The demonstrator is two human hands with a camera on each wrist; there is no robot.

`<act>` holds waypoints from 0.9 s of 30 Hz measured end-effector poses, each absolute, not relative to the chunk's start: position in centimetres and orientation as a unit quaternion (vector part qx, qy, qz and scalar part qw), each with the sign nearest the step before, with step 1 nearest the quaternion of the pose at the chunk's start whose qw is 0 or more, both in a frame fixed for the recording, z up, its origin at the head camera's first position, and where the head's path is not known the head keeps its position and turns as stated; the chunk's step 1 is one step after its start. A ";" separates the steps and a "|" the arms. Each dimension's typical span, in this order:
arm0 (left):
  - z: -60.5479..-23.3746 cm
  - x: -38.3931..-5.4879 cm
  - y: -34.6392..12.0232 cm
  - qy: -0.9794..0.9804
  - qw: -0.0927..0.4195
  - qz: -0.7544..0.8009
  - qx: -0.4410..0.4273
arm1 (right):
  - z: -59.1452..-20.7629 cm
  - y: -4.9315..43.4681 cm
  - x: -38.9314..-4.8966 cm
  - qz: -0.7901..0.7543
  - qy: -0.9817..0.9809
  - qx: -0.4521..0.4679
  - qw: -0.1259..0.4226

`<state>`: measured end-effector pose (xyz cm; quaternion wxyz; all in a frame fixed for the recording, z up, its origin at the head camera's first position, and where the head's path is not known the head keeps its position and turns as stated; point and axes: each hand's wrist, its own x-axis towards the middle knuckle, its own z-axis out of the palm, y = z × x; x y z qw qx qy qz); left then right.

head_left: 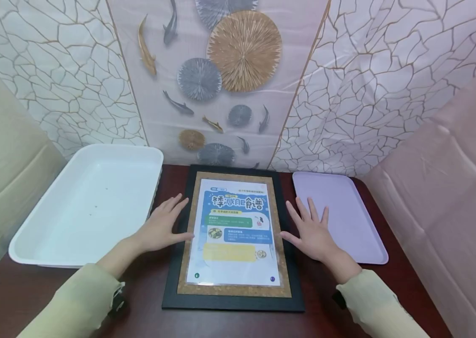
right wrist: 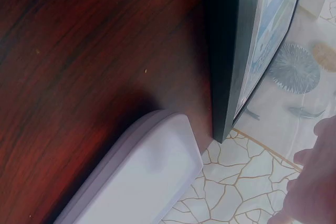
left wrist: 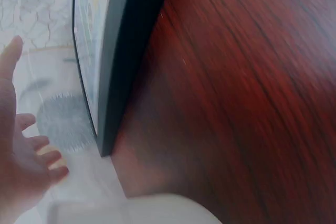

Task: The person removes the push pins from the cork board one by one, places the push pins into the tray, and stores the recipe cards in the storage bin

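Note:
A black-framed cork board (head_left: pixel 284 288) lies on the table with a printed sheet (head_left: pixel 238 274) over its cork. The sheet carries Chinese text on blue, green and yellow blocks. At its lower corners sit a green pushpin (head_left: pixel 197 275) and a dark blue pushpin (head_left: pixel 272 279). My left hand (head_left: pixel 159 227) is spread at the board's left side, its thumb overlapping the frame in the head view. On the other side, my right hand (head_left: pixel 316 234) spreads its fingers between the board and a lilac tray, thumb over the frame's right edge. Neither hand holds anything.
A deep white tray (head_left: pixel 83 206) stands left of the board. To the right lies the shallow lilac tray (head_left: pixel 358 225), partly covered by my right hand. Patterned cloth (head_left: pixel 335 117) hangs behind the dark red wooden table (head_left: pixel 229 324), with plain cloth along both sides.

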<state>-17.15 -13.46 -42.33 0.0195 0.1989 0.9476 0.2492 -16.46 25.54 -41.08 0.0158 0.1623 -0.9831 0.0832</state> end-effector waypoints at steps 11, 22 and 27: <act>-43.9 -18.5 -10.3 0.908 0.123 0.364 0.168 | -40.9 25.5 -16.1 0.084 -0.984 0.158 0.015; -44.0 -18.9 -9.0 0.866 0.198 0.451 0.083 | -41.0 25.2 -16.1 0.098 -0.982 0.162 0.013; -43.6 -19.4 -8.4 0.834 0.193 0.516 0.006 | -41.1 24.9 -16.3 0.097 -0.982 0.160 0.004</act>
